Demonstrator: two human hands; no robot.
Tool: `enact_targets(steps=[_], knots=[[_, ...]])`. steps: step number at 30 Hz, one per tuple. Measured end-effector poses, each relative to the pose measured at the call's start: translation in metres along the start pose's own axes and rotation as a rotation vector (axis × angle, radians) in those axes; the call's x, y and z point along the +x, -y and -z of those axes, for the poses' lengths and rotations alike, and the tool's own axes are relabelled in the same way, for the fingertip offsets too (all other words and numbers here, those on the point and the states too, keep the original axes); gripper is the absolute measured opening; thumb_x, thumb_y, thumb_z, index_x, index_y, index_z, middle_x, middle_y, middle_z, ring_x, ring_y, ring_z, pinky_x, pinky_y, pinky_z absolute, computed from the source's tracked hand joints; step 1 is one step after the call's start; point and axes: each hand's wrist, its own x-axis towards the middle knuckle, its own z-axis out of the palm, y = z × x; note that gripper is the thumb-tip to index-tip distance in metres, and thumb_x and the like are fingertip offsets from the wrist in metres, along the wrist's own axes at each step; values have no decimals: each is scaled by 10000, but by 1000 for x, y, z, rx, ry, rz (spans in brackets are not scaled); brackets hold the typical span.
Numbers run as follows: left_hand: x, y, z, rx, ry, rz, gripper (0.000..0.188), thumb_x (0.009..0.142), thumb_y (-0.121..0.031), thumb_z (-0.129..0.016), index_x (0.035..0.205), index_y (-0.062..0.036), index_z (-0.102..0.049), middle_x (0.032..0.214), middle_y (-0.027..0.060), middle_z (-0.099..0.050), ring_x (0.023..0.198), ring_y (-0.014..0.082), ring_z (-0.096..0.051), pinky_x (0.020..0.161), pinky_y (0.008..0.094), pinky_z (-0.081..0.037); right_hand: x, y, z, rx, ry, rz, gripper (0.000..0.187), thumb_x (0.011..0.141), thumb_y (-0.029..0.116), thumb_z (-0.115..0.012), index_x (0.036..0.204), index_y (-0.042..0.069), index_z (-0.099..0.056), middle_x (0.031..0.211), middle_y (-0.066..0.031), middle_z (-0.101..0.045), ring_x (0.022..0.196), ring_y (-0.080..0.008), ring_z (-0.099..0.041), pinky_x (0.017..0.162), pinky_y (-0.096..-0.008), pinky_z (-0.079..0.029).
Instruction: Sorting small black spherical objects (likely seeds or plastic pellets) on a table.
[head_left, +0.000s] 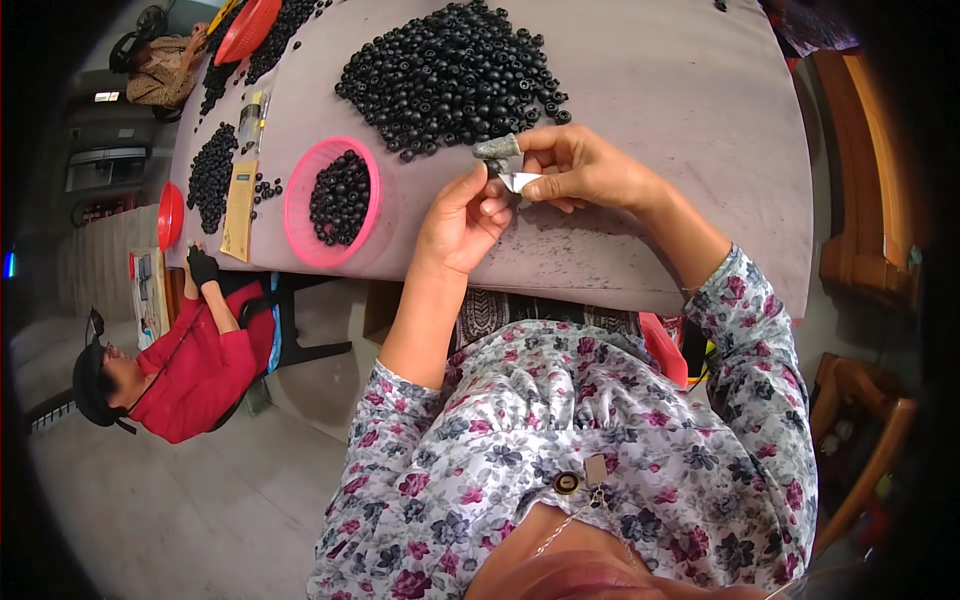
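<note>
Both my hands meet over the near part of the table. My left hand (462, 225) is closed, pinching a small black round piece (494, 169) between thumb and fingers. My right hand (590, 172) is closed on a small white pointed piece (519, 182), whose exact kind I cannot make out. A grey finger cover (497, 147) wraps the right index fingertip, close to the black piece. Just beyond my hands spreads a large heap of black bead-like pieces (450, 80) with holes. To the left of my left hand, a pink plastic basket (293, 222) holds more of them.
Dark crumbs (580, 245) dot the cloth-covered table (690, 120) by its near edge. Further left lie a smaller black heap (212, 175), a tan strip (239, 212) and red baskets (171, 215). A person in red (205, 350) sits at the left end. Wooden furniture (860, 170) stands at right.
</note>
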Motion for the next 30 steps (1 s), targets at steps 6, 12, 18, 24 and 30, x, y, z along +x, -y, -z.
enact_targets(steps=[6,12,18,24,30], knots=[[-1,0,-3,26,30,-4,193,938,-236,-666,914,-48,-631,789,17,-597,658,106,-530,612,258,-449,-1,0,-4,19,-53,-5,378,852,103,-715,1213,17,-644,727,35,-592,530,-33,-470,451,-192,-342],[-2,1,0,6,32,4,206,931,-248,-675,934,-46,-636,797,13,-600,663,100,-540,607,251,-455,0,-2,-3,-38,-46,6,407,854,98,-727,1242,29,-626,779,35,-608,553,-19,-487,453,-172,-366],[-3,2,-3,-25,58,18,215,932,-251,-675,967,-43,-630,804,10,-601,662,91,-544,605,239,-460,-1,2,-6,-53,-52,14,309,851,141,-732,1135,34,-673,742,42,-591,581,-28,-475,496,-194,-381],[-2,2,-3,-42,71,35,218,937,-253,-669,983,-44,-624,801,5,-594,662,88,-543,605,241,-459,-1,1,-6,-57,-52,8,320,849,144,-735,1142,30,-672,752,35,-603,571,-32,-474,490,-196,-380],[-3,1,-3,-34,74,54,223,937,-253,-668,993,-43,-619,806,6,-588,661,89,-538,608,237,-453,-2,2,-5,-40,-49,9,342,849,135,-734,1168,26,-673,751,31,-607,566,-32,-473,488,-197,-379]])
